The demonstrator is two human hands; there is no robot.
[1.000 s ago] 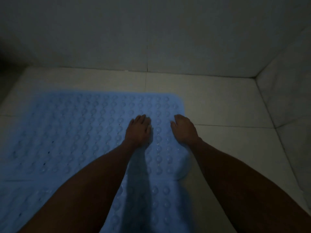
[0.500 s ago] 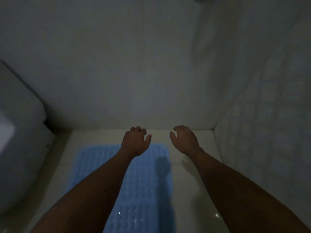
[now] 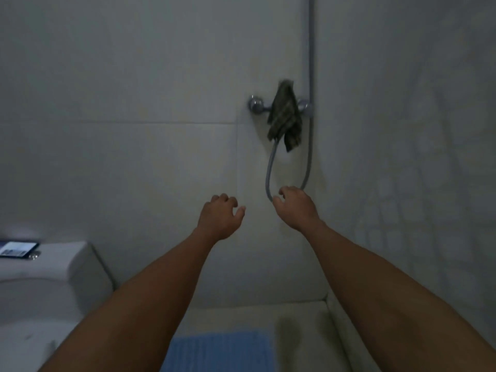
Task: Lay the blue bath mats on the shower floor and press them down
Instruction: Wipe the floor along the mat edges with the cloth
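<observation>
A blue bath mat (image 3: 222,350) lies flat on the pale shower floor (image 3: 303,334) at the bottom of the view, partly hidden behind my left forearm. My left hand (image 3: 218,218) is raised in the air in front of the tiled wall, fingers loosely curled and apart, holding nothing. My right hand (image 3: 295,208) is raised beside it, fingers curled and apart, empty, just in front of the loop of the shower hose (image 3: 269,170). Both hands are well above the mat and do not touch it.
A chrome shower tap (image 3: 257,104) is fixed to the wall, with a dark green cloth (image 3: 285,116) hung over it. A white toilet (image 3: 45,285) stands at the left, with a phone (image 3: 17,249) on its tank. Tiled walls close off the front and right.
Both hands lifted off the mat, where they lay flat a second ago, and rose in front of the wall. The view tilted up, so the mat sank to the bottom edge.
</observation>
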